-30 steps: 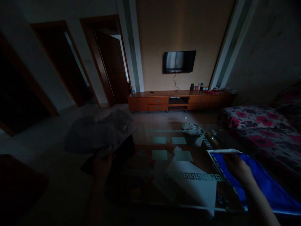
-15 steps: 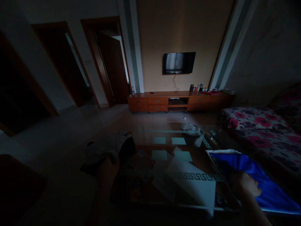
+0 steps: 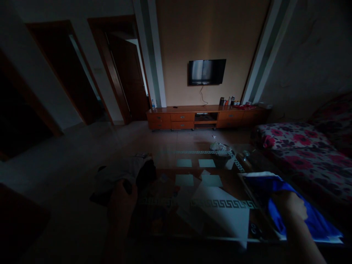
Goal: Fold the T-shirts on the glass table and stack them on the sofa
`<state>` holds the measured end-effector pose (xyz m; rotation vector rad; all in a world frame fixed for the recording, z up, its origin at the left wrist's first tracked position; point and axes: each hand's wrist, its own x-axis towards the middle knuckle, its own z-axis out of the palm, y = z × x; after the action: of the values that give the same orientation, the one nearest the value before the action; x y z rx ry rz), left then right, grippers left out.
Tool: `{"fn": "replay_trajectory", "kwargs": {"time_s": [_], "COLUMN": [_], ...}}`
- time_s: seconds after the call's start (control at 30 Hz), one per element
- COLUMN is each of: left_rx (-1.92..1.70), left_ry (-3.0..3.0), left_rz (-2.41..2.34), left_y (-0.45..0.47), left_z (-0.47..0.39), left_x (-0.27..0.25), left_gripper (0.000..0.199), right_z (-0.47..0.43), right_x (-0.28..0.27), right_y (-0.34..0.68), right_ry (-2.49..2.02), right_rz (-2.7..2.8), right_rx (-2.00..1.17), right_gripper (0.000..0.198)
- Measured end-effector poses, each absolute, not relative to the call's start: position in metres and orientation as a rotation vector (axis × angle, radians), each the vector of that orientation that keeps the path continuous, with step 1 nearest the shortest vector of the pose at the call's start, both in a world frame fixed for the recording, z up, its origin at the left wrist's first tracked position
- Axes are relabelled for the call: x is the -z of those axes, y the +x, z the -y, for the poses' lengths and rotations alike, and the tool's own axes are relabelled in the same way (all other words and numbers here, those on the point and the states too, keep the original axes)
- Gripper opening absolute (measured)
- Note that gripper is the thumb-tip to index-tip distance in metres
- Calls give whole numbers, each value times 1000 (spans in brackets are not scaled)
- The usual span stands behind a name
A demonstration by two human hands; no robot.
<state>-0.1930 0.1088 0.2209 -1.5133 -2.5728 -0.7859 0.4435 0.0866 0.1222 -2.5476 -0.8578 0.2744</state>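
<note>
A blue cloth with white edges lies over the right end of the glass-topped table. My right hand is closed on it, knuckles up; the fingertips are hidden beneath. My left hand is curled at the table's left end, against a pile of grey and black clothes. Something dark shows between its thumb and fingers, too dim to make out. White sheets show on or under the glass between my hands.
A crumpled plastic bag sits at the table's far right corner. To the right is a flowered sofa. Against the far wall stands a long wooden cabinet, below a television. Doorways open on the left.
The right edge of the blue cloth has drawn in to the left, and the cloth is more bunched around my right hand. My left hand has shifted slightly left; the view has turned a little.
</note>
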Motion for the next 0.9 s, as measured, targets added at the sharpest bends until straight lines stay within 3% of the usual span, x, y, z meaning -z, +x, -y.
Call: {"fn": "replay_trajectory", "kwargs": {"time_s": [0.17,0.3,0.43,0.5,0.63,0.77,0.9], "left_rx": [921,1119,1380,1438,1353,1183,889], "left_ry": [-1565,-1649,-2125,-2533,-3103,-3281,-3445], "left_rz": [2376,2217,2027,1898,1659,1729,1802], "left_y": [-175,-160,-132,-109,-59,-29,-26], "left_z": [-101,-100,-92,-79,-46,-29,-32], "left_x": [-230,-236,-243,-250,-263,-261,-247], "left_gripper": [37,36,32,28,29,53,22], "right_z": [-81,-83,-76,-65,-47,-47,-52], "right_x": [-134,-151,-196,-225,-268,-272,-259], "right_y": [444,439,401,370,306,256,225], "right_ry": [-2555,-2453,-2017,-1732,-1392,-1194,-1026], "right_rz": [1012,1192,1527,1557,1650,1767,1807], "right_rx": [-251,-257,-627,-872,-1183,-1442,-1527], "right_gripper": [31,28,26,34,45,48,45]}}
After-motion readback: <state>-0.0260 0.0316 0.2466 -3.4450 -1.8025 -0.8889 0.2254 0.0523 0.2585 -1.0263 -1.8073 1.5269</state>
